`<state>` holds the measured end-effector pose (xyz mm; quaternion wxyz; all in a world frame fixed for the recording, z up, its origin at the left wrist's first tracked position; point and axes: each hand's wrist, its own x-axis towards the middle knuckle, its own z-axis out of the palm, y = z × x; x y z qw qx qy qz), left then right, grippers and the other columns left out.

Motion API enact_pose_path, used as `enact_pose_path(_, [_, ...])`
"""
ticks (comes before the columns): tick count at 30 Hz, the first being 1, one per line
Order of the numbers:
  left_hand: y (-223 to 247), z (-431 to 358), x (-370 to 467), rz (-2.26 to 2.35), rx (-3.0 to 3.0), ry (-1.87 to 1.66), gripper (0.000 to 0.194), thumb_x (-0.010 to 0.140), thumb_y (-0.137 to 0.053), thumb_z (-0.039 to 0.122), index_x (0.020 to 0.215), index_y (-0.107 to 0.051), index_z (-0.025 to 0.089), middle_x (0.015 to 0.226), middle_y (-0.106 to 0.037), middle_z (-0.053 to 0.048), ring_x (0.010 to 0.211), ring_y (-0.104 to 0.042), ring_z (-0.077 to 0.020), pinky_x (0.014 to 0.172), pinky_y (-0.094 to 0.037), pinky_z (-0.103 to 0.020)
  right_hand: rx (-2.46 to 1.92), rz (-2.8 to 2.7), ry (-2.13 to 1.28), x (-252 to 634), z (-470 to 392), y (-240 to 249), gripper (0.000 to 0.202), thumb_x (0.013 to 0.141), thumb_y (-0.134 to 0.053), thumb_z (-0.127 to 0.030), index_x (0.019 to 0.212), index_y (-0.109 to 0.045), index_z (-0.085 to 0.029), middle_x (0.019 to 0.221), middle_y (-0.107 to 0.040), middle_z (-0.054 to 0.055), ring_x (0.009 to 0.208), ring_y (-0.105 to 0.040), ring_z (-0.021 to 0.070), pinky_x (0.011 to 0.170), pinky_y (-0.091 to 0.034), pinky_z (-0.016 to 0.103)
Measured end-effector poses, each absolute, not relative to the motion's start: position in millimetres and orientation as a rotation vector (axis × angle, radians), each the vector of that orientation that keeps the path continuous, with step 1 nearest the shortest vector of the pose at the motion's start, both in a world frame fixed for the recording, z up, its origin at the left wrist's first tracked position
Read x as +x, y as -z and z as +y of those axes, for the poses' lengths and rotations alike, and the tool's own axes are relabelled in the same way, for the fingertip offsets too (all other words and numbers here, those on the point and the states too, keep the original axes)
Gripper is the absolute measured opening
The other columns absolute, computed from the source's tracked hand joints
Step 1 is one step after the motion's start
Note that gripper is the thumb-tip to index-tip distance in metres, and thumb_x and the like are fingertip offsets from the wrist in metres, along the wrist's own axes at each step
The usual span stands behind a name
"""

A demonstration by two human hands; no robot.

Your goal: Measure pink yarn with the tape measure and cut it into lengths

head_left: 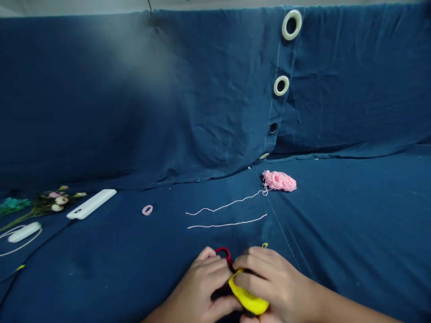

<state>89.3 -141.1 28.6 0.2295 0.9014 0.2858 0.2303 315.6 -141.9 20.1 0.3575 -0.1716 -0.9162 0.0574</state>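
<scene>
At the bottom middle, both my hands are closed close together around a yellow and black object (251, 296) whose kind I cannot make out. My left hand (207, 287) has its fingers curled, with the thumb against the dark side of the object. A red loop (225, 252) shows just beyond its fingertips. My right hand (272, 278) wraps over the yellow part, and a small yellow tip (265, 245) peeks out above its knuckles. Ahead of the hands lies a cut piece of pink yarn (227, 223). Behind it, a loose strand runs from a tangled pink yarn bundle (281, 181).
A small pink ring (147, 210) lies left of the yarn. Farther left are a white power strip (91, 204) with a black cable, artificial flowers (59, 200) and a white device (24, 232) with a cord. A blue curtain (215, 103) with grommets rises behind.
</scene>
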Motion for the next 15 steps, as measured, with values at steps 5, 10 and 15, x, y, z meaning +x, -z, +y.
enact_pose_path(5, [-29.9, -131.8, 70.5, 0.803, 2.255, -0.644, 0.045, 0.102, -0.053, 0.042, 0.064, -0.043, 0.020, 0.061, -0.050, 0.001, 0.061, -0.047, -0.0157, 0.065, -0.034, -0.035, -0.594, -2.143, -0.480, 315.0, -119.6, -23.4, 0.034, 0.082, -0.065, -0.047, 0.104, -0.062, -0.023, 0.086, -0.067, 0.004, 0.072, -0.059, 0.0204, 0.066, -0.047, 0.033])
enact_pose_path(10, [-39.3, -85.5, -8.4, 1.151, 1.601, -1.008, 0.043, 0.092, -0.058, 0.049, 0.063, -0.043, 0.021, 0.052, -0.033, 0.004, 0.049, -0.030, -0.0120, 0.050, -0.027, -0.029, -1.028, -1.914, -0.652, 384.2, -68.7, -13.3, 0.021, 0.089, -0.062, -0.039, 0.100, -0.067, -0.022, 0.084, -0.069, 0.002, 0.067, -0.058, 0.0169, 0.064, -0.044, 0.029])
enact_pose_path(15, [-46.1, -31.3, -127.6, 1.374, 1.122, -1.465, 0.044, 0.083, -0.052, 0.030, 0.062, -0.014, 0.021, 0.047, -0.017, 0.004, 0.047, -0.022, -0.0109, 0.052, -0.037, -0.028, -1.337, -1.664, -0.705, 468.8, -28.2, 11.2, 0.025, 0.088, -0.059, -0.041, 0.088, -0.068, -0.018, 0.077, -0.067, 0.002, 0.069, -0.059, 0.0191, 0.065, -0.044, 0.030])
